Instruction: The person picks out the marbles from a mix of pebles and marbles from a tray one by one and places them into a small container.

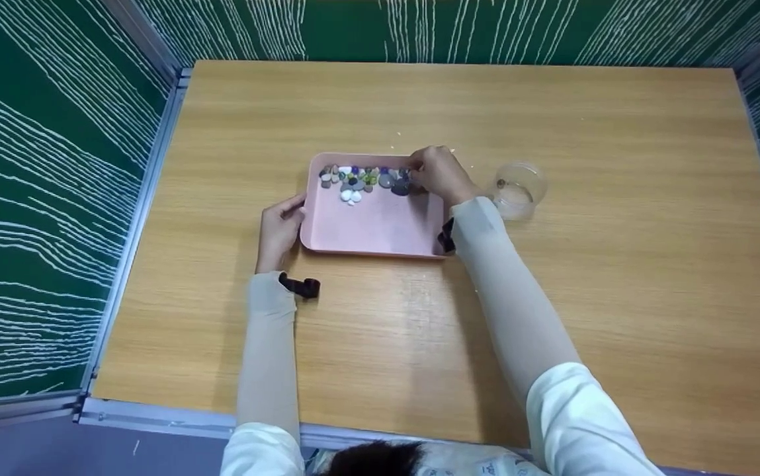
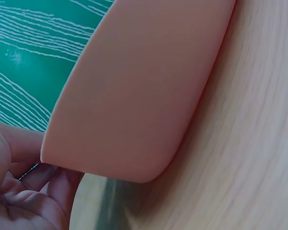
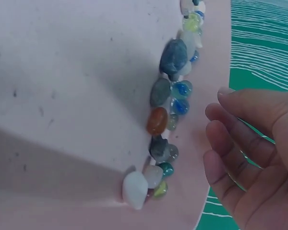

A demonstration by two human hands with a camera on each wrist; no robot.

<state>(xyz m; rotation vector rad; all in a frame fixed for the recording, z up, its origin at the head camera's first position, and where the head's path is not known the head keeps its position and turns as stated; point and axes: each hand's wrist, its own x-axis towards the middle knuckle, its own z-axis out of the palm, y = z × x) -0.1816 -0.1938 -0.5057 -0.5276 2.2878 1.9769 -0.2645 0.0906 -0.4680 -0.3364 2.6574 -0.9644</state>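
A shallow pink tray (image 1: 373,228) holds several pebbles (image 1: 351,196) and glass marbles (image 3: 183,89), bunched along its far side. My left hand (image 1: 280,231) grips the tray's left edge; in the left wrist view its fingers (image 2: 33,187) meet the tray's corner. Over the tray's far right corner is my right hand (image 1: 442,173). The right wrist view shows its fingers (image 3: 230,143) loosely bent and apart beside the row of stones, with nothing between them. An orange-brown pebble (image 3: 157,120) and a white one (image 3: 135,189) lie in that row.
A clear round plastic container (image 1: 520,188) stands right of the tray, with a small dark piece (image 1: 501,183) inside. Tiny white bits (image 1: 393,147) lie behind the tray on the wooden table (image 1: 644,264). Green panels with white lines (image 1: 36,198) border the table.
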